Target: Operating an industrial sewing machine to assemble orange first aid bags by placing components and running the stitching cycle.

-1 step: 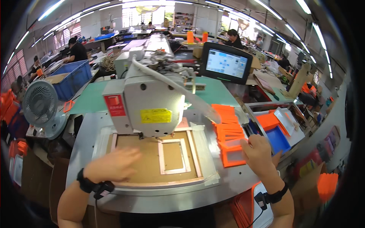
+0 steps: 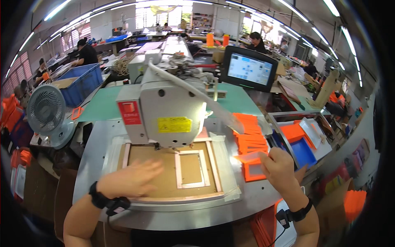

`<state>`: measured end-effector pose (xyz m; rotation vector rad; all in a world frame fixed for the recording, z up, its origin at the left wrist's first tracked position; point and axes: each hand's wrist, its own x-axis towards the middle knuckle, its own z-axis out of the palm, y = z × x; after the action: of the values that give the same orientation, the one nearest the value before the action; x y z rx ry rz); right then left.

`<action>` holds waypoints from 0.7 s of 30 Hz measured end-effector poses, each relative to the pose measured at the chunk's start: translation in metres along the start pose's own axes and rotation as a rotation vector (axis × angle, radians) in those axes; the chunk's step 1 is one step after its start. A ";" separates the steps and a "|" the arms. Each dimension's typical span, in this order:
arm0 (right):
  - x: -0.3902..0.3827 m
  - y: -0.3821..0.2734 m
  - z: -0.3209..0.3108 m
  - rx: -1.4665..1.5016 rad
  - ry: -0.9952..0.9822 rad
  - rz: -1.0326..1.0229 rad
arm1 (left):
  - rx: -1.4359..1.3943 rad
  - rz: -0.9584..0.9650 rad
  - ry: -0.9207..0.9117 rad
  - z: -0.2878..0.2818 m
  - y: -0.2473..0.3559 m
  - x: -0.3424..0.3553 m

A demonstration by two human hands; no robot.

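Observation:
My left hand (image 2: 133,178) hovers over or rests on the left part of a brown board (image 2: 164,164); its fingers are stretched out, slightly blurred, and hold nothing I can see. A pale wooden border (image 2: 181,199) surrounds this board. To the hand's right, a smaller white rectangular frame (image 2: 178,171) lies on it. At the right, my right hand (image 2: 279,165) is closed, its fingertips pinching the edge of an orange rectangular frame (image 2: 249,157) on top of a fanned row of similar orange pieces (image 2: 249,138). The pinched edge looks slightly raised.
A grey sewing machine head (image 2: 170,107) overhangs the board's far side. Right of it stand a screen (image 2: 249,69) and a tray (image 2: 325,153) holding orange and blue pieces. A fan (image 2: 46,108) and a blue crate (image 2: 88,84) are at the left. Other people work farther back.
My left hand has shifted a little right over the board, its fingers more spread. The orange frame's edge at my right hand looks more lifted. The whole view has moved slightly.

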<state>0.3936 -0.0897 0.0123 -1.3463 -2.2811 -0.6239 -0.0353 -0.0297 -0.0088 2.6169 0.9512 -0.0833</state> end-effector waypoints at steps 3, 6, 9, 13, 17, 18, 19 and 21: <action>0.031 -0.035 0.018 0.464 -0.036 0.087 | -0.044 0.093 -0.024 0.007 0.016 0.026; 0.053 -0.047 0.047 0.805 -0.220 0.161 | -0.045 0.051 -0.032 0.012 0.009 0.042; 0.064 -0.054 0.084 1.087 -0.322 0.358 | -0.019 -0.002 -0.018 0.015 0.000 0.044; 0.078 -0.066 0.107 1.148 -0.481 0.437 | 0.014 -0.016 0.011 0.020 -0.003 0.041; 0.095 -0.069 0.103 0.973 -0.684 0.404 | -0.022 -0.020 0.026 0.020 -0.003 0.039; 0.097 -0.070 0.104 0.918 -0.687 0.372 | -0.026 -0.022 0.027 0.019 -0.002 0.039; 0.098 -0.071 0.104 0.863 -0.689 0.339 | -0.030 -0.024 0.029 0.019 -0.001 0.038; 0.099 -0.071 0.107 0.847 -0.688 0.353 | -0.017 -0.023 0.032 0.018 0.000 0.039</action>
<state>0.2731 0.0097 -0.0311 -1.5396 -2.2121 0.9605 -0.0042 -0.0117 -0.0326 2.5998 0.9884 -0.0394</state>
